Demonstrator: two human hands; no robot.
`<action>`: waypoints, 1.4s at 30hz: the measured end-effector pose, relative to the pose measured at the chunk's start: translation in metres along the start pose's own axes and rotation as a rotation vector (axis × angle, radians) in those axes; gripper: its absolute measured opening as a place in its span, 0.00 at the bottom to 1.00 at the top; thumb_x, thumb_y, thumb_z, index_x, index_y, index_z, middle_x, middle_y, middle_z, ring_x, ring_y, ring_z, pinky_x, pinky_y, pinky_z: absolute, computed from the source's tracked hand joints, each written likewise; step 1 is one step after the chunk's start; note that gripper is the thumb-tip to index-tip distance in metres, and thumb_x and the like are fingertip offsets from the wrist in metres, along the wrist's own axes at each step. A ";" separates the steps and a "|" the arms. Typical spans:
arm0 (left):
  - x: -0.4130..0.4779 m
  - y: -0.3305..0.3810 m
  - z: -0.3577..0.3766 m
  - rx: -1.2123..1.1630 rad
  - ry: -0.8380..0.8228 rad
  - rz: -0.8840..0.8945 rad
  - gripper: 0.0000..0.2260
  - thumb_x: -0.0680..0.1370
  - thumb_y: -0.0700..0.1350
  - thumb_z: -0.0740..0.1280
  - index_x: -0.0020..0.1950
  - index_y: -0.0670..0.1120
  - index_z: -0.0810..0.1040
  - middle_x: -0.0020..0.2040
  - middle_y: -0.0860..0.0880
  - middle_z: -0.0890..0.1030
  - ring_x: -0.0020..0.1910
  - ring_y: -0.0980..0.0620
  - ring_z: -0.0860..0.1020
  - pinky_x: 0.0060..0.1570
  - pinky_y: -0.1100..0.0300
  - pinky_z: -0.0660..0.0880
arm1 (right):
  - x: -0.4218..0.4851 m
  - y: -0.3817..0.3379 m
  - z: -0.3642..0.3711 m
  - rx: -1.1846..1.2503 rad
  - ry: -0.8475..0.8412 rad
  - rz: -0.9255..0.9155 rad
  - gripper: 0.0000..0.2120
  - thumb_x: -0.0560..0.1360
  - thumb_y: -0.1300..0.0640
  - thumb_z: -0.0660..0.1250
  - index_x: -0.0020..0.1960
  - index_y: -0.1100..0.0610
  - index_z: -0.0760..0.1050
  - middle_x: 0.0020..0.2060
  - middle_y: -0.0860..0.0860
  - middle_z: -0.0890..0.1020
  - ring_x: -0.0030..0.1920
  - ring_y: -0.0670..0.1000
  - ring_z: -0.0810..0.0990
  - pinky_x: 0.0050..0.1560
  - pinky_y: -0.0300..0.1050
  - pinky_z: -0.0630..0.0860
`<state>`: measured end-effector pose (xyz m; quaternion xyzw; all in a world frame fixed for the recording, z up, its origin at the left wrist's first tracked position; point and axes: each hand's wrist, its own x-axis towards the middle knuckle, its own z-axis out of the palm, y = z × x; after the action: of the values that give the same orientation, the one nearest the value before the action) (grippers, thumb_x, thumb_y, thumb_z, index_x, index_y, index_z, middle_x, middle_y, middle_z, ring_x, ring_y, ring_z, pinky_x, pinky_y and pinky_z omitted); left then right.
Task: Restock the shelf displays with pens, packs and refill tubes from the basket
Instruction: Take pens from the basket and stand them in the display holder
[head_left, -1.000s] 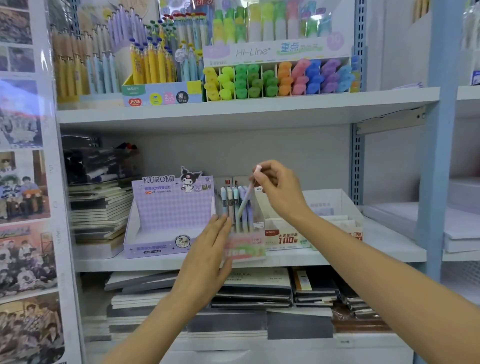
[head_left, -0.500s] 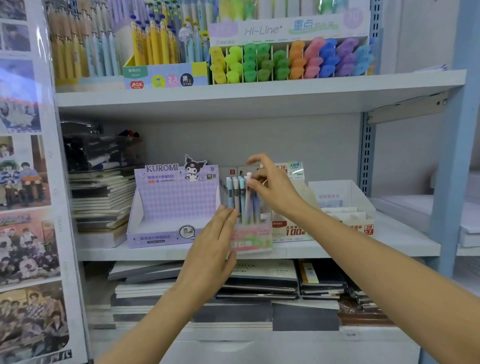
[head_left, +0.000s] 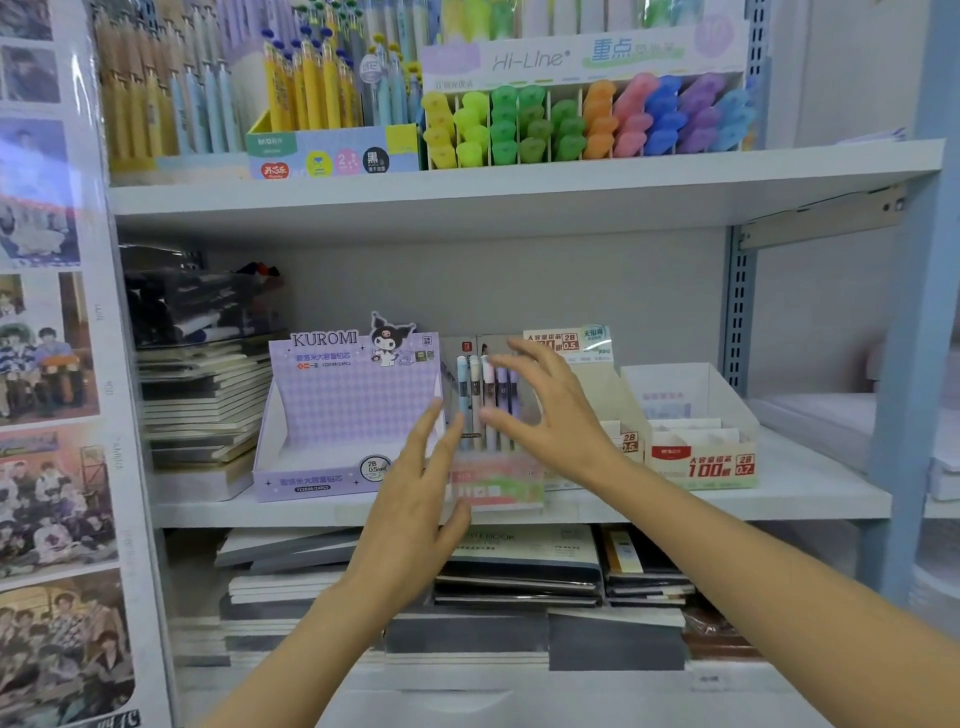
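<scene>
Pen display (head_left: 491, 415) on middle shelf (head_left: 805, 499), between Kuromi box (head_left: 348, 415) and refill boxes (head_left: 701, 457).

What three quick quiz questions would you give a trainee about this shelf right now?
1. True or false: the right hand is closed in a fist.
2. Multiple choice: the pen display stands A) left of the Kuromi box, B) right of it, C) inside it.
3. Fill in: the pens in the display stand ____.
Key: 1 false; 2 B; 3 upright.
</scene>
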<state>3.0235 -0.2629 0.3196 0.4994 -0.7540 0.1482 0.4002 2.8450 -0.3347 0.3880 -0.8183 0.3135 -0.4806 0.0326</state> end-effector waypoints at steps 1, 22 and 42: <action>0.000 -0.003 0.001 0.010 0.014 -0.035 0.36 0.79 0.49 0.64 0.80 0.55 0.44 0.80 0.56 0.42 0.77 0.55 0.52 0.73 0.54 0.54 | -0.008 0.000 0.000 -0.025 -0.024 -0.008 0.24 0.72 0.44 0.71 0.66 0.46 0.72 0.72 0.47 0.63 0.73 0.47 0.59 0.71 0.47 0.57; -0.025 -0.031 -0.005 0.120 -0.030 -0.127 0.24 0.78 0.48 0.67 0.73 0.44 0.67 0.73 0.46 0.66 0.76 0.44 0.57 0.76 0.44 0.47 | -0.027 -0.004 0.033 -0.221 -0.057 0.000 0.26 0.75 0.49 0.69 0.70 0.52 0.67 0.71 0.49 0.67 0.74 0.50 0.59 0.74 0.48 0.53; -0.402 -0.016 0.179 -0.058 -0.905 -0.647 0.29 0.81 0.46 0.62 0.78 0.42 0.55 0.78 0.44 0.56 0.76 0.46 0.58 0.74 0.58 0.55 | -0.462 0.101 0.165 -0.031 -0.931 0.889 0.11 0.76 0.54 0.69 0.54 0.58 0.73 0.50 0.54 0.79 0.50 0.53 0.78 0.48 0.42 0.72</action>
<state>3.0289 -0.1270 -0.0993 0.7081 -0.6626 -0.2322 0.0749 2.7719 -0.2048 -0.0906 -0.7335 0.5827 -0.0112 0.3498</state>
